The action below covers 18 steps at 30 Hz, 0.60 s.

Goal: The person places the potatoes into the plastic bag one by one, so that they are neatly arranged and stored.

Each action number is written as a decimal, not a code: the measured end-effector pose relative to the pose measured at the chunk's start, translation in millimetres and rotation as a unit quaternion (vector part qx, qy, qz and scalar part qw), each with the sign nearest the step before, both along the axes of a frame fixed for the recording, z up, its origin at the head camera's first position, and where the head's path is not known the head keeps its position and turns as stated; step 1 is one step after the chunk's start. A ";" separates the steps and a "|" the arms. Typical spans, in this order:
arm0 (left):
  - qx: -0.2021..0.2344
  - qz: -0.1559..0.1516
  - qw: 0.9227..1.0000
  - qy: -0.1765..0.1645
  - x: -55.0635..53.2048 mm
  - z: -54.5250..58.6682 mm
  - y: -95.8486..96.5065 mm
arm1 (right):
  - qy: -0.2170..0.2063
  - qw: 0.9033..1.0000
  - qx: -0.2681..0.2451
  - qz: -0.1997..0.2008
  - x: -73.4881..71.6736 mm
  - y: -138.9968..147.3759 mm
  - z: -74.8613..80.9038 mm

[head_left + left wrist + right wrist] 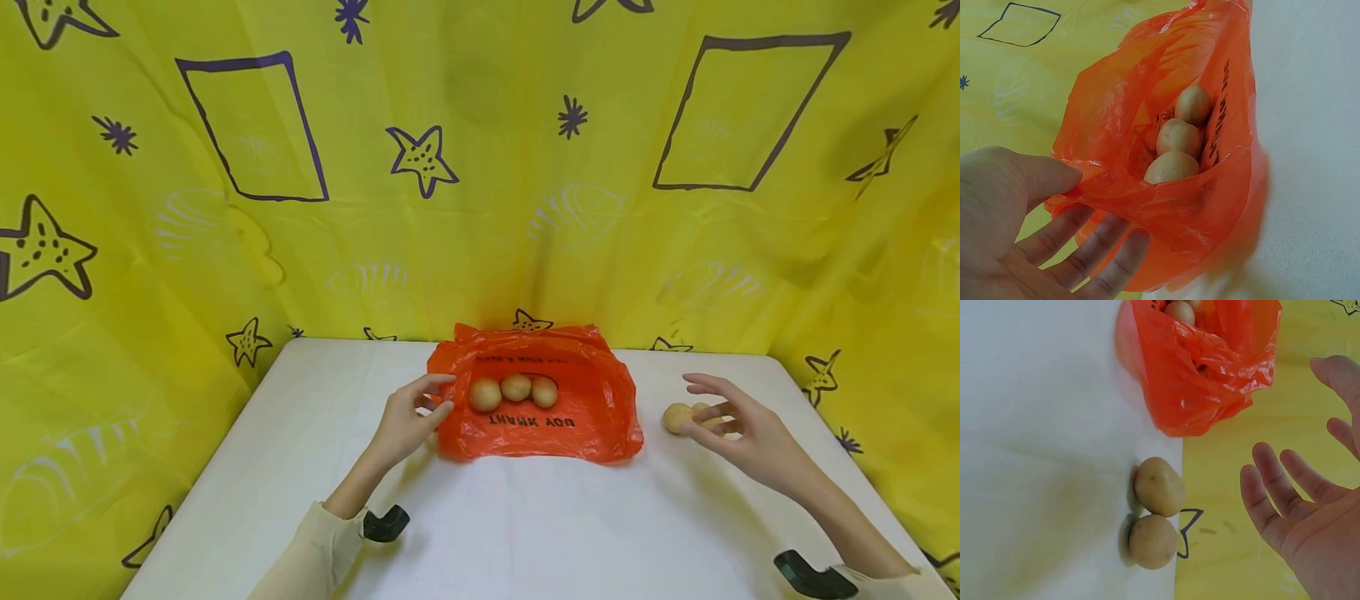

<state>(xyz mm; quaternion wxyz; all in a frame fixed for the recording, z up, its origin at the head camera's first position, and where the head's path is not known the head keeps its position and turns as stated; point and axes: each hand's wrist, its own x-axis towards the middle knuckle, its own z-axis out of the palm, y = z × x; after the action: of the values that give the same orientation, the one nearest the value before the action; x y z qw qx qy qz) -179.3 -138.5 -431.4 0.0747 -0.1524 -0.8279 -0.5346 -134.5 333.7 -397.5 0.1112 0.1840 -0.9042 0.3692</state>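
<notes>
A red plastic bag with black lettering lies on its side, its mouth gaping. Inside it, three potatoes sit in a row. My left hand holds the bag's left rim between thumb and index finger; in the left wrist view the other fingers spread against the outside. On the right, my right hand hovers with fingers apart, holding nothing. Two more potatoes rest side by side on the table near it; in the head view the hand partly covers them.
The white table carries the bag and potatoes. Yellow cloth with printed stars and fish stands behind it and along both sides. Each wrist wears a dark camera band, such as the left one.
</notes>
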 end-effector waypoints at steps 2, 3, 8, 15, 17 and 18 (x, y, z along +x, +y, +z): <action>-0.001 0.001 1.000 -0.001 0.2 0.4 0.2 | 0.001 1.000 0.000 -0.003 0.4 2.6 -1.8; -0.001 0.002 1.000 -0.001 0.2 0.3 0.2 | 0.001 1.000 -0.001 -0.003 0.7 3.8 -2.8; -0.004 0.002 1.000 0.001 -0.2 -0.1 0.7 | 0.006 1.000 0.000 -0.007 1.3 9.6 -9.3; -0.006 0.001 1.000 -0.004 0.2 0.0 1.2 | 0.019 1.000 0.000 -0.019 -0.7 20.0 -16.9; -0.005 0.000 1.000 -0.006 0.4 0.0 1.6 | 0.019 0.999 0.003 -0.025 -1.4 22.8 -19.2; -0.005 0.000 1.000 -0.007 0.5 0.0 1.9 | 0.018 0.999 0.004 -0.028 -1.6 24.3 -20.5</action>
<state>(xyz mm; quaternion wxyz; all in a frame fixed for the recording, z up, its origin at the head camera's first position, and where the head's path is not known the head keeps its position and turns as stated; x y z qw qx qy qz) -178.8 -136.7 -431.4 0.0684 -0.1490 -0.8310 -0.5316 -136.1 357.9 -418.0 0.1373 0.1655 -0.9084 0.3586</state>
